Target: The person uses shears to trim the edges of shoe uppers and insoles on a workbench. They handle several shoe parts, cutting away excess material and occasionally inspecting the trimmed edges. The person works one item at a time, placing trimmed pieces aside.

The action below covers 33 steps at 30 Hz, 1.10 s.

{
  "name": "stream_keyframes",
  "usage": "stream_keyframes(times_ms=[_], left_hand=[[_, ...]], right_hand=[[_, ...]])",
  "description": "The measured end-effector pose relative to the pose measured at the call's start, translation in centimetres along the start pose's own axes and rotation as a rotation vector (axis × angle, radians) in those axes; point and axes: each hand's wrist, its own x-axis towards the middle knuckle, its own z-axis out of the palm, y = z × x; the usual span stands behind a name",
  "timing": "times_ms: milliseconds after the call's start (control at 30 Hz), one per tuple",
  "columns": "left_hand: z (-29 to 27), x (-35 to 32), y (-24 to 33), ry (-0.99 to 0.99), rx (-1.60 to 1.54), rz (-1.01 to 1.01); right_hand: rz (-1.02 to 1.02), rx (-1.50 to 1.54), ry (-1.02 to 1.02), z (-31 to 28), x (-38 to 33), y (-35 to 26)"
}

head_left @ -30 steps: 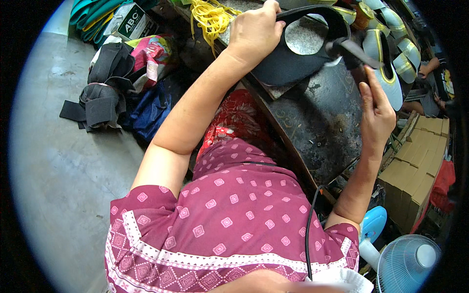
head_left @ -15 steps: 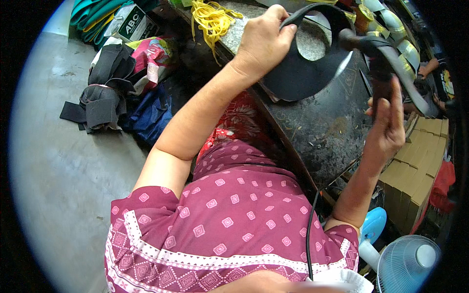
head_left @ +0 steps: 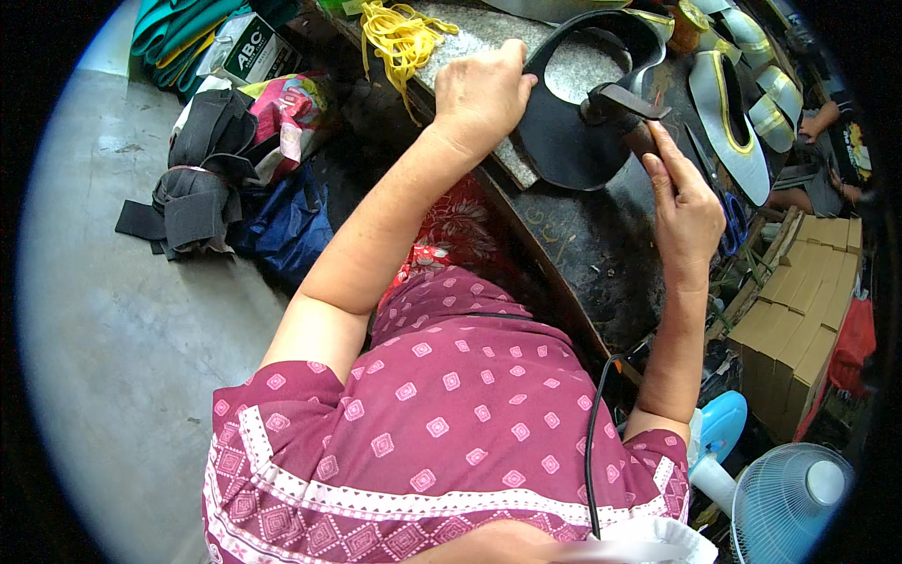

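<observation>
A black shoe upper (head_left: 568, 155) with a wide opening lies over a pale speckled stone slab (head_left: 470, 47), which shows through the opening. My left hand (head_left: 481, 99) is closed on the upper's left edge, fingers bent and thumb against it. In my right hand (head_left: 691, 211) is a hammer (head_left: 642, 141), gripped by its brown handle with the forefinger stretched along it. The hammer's head is over the upper's inner edge, right of the opening; whether it touches is unclear.
Yellow strips (head_left: 395, 42) are heaped on the slab's left end. Grey shoe uppers (head_left: 752, 179) with yellow edging and blue-handled scissors (head_left: 733, 221) lie to the right. Cardboard boxes (head_left: 799, 310) and a fan (head_left: 789, 508) stand at right. Another person's hand (head_left: 822, 120) shows at far right.
The hammer has come down and left from its raised position onto or near the upper. My left hand has shifted left and down, and the upper now lies lower on the slab.
</observation>
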Motion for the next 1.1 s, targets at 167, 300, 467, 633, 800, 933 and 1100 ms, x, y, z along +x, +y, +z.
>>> stream_keyframes(times_ms=[167, 300, 467, 633, 800, 933, 1100], left_hand=[[-0.5, -0.7, 1.0, -0.037, -0.009, -0.004], [-1.2, -0.8, 0.1, 0.025, 0.088, 0.081], [-1.8, -1.8, 0.7, -0.048, 0.066, 0.134], [-2.6, -2.3, 0.6, -0.074, 0.070, 0.161], [-2.8, -1.1, -1.9, 0.121, 0.147, 0.574], [-2.1, -1.7, -2.0, 0.111, 0.118, 0.589], [-1.5, -2.6, -1.0, 0.125, 0.082, 0.592]], right_hand=[[-0.023, 0.300, 0.132, 1.0, 0.1, -0.9], [-0.025, 0.116, -0.008, 0.9, 0.4, -1.4], [0.001, 0.266, 0.118, 0.1, -0.1, -0.8], [-0.065, 0.112, -0.036, 1.4, -1.2, -1.6], [-0.009, 0.154, -0.071, 0.2, -0.2, -0.9], [-0.016, 0.177, 0.068, 0.8, 0.9, -1.5], [-0.003, -0.035, -0.084, 1.5, 1.8, -2.7]])
